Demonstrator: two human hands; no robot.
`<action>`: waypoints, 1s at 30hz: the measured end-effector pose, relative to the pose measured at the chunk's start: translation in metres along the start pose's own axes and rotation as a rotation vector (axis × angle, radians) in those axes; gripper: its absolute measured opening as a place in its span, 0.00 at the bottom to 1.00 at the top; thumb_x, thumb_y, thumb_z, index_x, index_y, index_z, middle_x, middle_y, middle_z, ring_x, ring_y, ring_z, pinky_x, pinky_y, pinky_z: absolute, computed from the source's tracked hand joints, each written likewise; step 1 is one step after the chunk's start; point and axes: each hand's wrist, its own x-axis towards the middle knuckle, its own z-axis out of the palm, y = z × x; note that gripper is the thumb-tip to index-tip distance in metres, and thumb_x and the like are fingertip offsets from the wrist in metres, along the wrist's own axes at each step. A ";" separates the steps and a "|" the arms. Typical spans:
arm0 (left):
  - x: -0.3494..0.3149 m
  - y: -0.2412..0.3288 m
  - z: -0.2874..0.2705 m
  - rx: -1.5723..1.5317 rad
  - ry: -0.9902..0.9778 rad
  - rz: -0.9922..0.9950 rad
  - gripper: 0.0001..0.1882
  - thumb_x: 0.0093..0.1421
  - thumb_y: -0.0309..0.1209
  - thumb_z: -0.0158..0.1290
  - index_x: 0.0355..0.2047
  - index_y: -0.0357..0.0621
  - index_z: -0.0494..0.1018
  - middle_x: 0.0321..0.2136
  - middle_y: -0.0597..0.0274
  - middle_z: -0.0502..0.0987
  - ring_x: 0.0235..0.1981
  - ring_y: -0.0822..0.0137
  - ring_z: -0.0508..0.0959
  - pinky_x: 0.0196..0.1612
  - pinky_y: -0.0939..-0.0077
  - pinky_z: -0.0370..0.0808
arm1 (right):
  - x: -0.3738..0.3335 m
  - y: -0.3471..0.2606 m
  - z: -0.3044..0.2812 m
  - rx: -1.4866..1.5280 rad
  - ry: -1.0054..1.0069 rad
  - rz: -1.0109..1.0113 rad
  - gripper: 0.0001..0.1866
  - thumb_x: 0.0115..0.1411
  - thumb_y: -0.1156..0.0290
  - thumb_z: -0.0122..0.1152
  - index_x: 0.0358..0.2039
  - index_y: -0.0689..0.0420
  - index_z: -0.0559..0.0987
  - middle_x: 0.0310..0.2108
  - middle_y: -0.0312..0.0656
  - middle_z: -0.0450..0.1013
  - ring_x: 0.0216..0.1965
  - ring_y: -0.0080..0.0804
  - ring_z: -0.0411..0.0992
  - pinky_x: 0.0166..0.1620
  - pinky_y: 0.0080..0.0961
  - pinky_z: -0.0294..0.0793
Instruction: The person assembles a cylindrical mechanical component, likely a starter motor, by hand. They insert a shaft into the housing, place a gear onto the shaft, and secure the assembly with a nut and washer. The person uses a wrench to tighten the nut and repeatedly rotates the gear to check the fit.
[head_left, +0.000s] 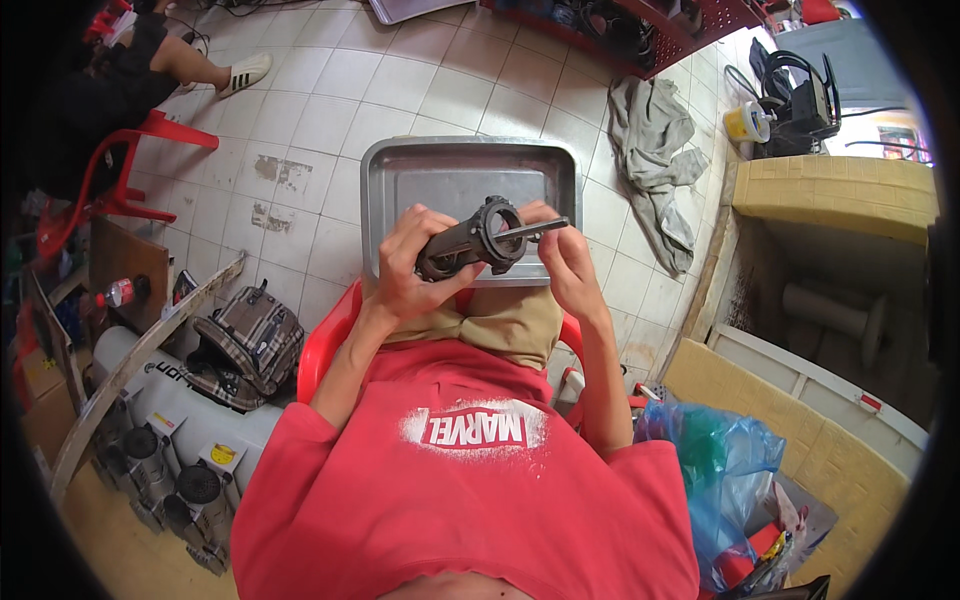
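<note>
My left hand [405, 255] is wrapped round a dark, hollow cylindrical housing [458, 246], which looks like a power tool's casing. The housing is tilted, its round, flanged open end up and toward my right. In my right hand [572, 268] a thin, flat grey bar-like tool [545, 227] is pinched, and its tip points into or across that open end; I cannot tell how deep. Beneath both hands, a grey metal tray [372, 190] stands in front of my knees, and its bottom shows bare metal where it is visible.
A grey cloth [650, 150] lies on the tiled floor to the right. Left are a plaid bag [250, 340], several grey power tools [200, 495] and a red chair [125, 165] with a person on it. A blue plastic bag [715, 470] sits at lower right.
</note>
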 end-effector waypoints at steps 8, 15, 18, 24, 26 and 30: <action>-0.003 -0.005 -0.004 0.020 -0.030 0.050 0.19 0.44 0.29 0.72 0.33 0.41 0.75 0.32 0.58 0.80 0.30 0.61 0.75 0.34 0.68 0.72 | -0.003 -0.002 0.020 0.276 0.168 0.087 0.09 0.73 0.71 0.52 0.49 0.61 0.68 0.33 0.36 0.70 0.31 0.18 0.67 0.33 0.18 0.68; -0.003 -0.006 0.000 0.054 0.008 0.027 0.18 0.44 0.28 0.72 0.33 0.41 0.75 0.32 0.60 0.80 0.30 0.62 0.75 0.33 0.69 0.73 | -0.003 0.005 0.029 0.186 0.341 -0.073 0.21 0.69 0.83 0.53 0.58 0.55 0.59 0.40 0.40 0.70 0.38 0.19 0.67 0.37 0.18 0.69; -0.001 -0.003 0.002 0.055 0.018 0.009 0.18 0.44 0.27 0.71 0.33 0.41 0.75 0.32 0.60 0.80 0.30 0.62 0.75 0.33 0.69 0.73 | -0.004 0.005 0.033 0.158 0.389 -0.109 0.22 0.68 0.85 0.53 0.57 0.54 0.59 0.40 0.40 0.70 0.39 0.20 0.67 0.40 0.18 0.68; -0.003 0.006 0.008 -0.060 0.028 -0.189 0.18 0.45 0.29 0.72 0.33 0.42 0.75 0.28 0.62 0.78 0.28 0.64 0.76 0.33 0.71 0.73 | 0.003 0.010 0.039 -0.071 0.450 -0.311 0.27 0.61 0.93 0.56 0.54 0.56 0.60 0.41 0.44 0.71 0.40 0.26 0.70 0.43 0.21 0.70; -0.005 0.012 0.008 -0.155 0.022 -0.328 0.18 0.46 0.29 0.72 0.33 0.42 0.75 0.27 0.63 0.76 0.28 0.67 0.76 0.32 0.73 0.73 | 0.007 0.011 0.038 -0.199 0.432 -0.410 0.28 0.58 0.95 0.57 0.53 0.57 0.61 0.42 0.46 0.71 0.41 0.30 0.71 0.45 0.23 0.71; -0.008 0.017 0.007 -0.269 0.019 -0.476 0.18 0.47 0.29 0.72 0.33 0.41 0.75 0.26 0.64 0.72 0.26 0.71 0.75 0.31 0.76 0.72 | 0.007 0.012 0.036 -0.236 0.386 -0.437 0.28 0.57 0.95 0.58 0.54 0.59 0.63 0.43 0.47 0.71 0.44 0.35 0.73 0.48 0.27 0.73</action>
